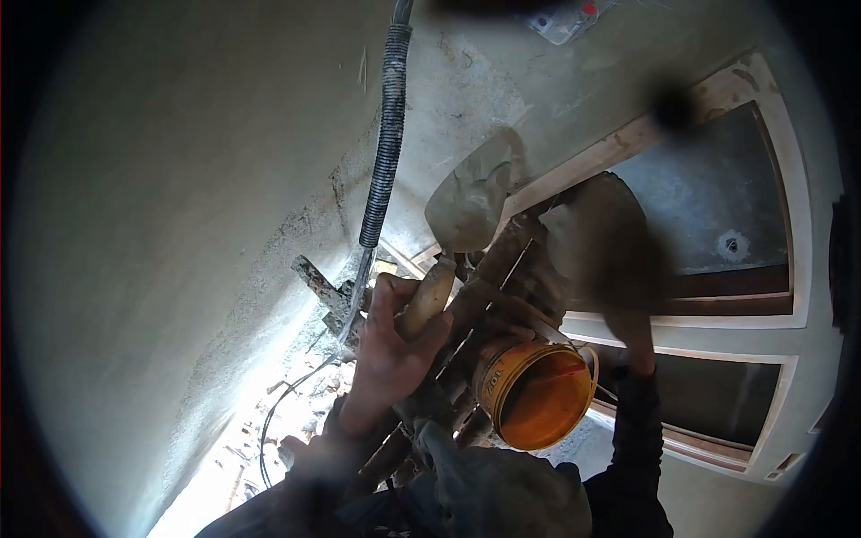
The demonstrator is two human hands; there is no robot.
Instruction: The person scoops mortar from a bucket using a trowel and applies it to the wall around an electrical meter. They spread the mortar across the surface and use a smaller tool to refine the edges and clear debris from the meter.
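Observation:
My left hand [390,354] is wrapped round a tan elongated object [429,300], whose upper end points away from me. Just beyond that end is a pale, rounded, translucent shape [466,202]. My right arm extends upward on the right, and my right hand [632,309] is smeared by a dark blur, so its fingers and anything in them cannot be made out. An orange bucket [547,399] with a raised handle stands between my arms, its open top facing me.
A grey corrugated conduit [386,134] with cable runs down beside the plastered wall [179,179]. White window frames [780,197] are on the right. Dark bars or planks [480,327] cross below, with bright rubble [296,394] at lower left. A clear package [565,22] is at the top.

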